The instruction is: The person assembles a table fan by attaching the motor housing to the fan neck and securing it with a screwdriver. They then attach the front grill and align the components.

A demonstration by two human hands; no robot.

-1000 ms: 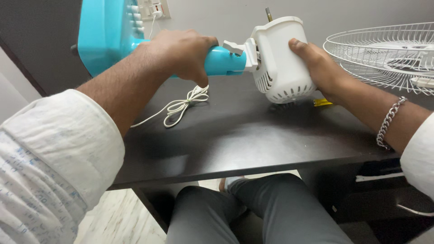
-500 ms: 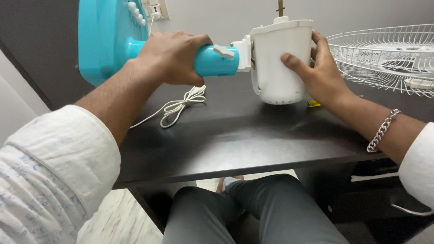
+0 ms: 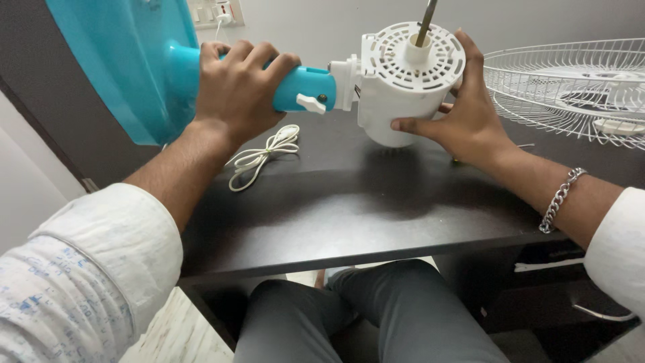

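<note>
Over the last second the white motor housing (image 3: pixel 410 84) had been rolled in the hands, so that its vented round face and bare metal shaft (image 3: pixel 426 21) now pointed up toward the camera, where before its plain side wall and slotted underside had shown; the whole fan had also tipped, and the teal base (image 3: pixel 127 67) now showed its broad flat underside. To judge from that, the housing was being turned about for a look at its shaft end. The left hand (image 3: pixel 235 87) was wrapped closed around the teal neck (image 3: pixel 302 87) just beside the base, and the right hand (image 3: pixel 463 114) cupped the far side of the housing, fingers spread along its wall. The fan lay sideways above the dark worktop (image 3: pixel 349 195), and whether the housing's lower edge touched it could not be told. A small white knob (image 3: pixel 310 103) stuck out near the joint of neck and housing. The coiled white cord (image 3: pixel 262 153) lay beneath the neck, and a white wire grille (image 3: pixel 571 84) rested to the right.
</note>
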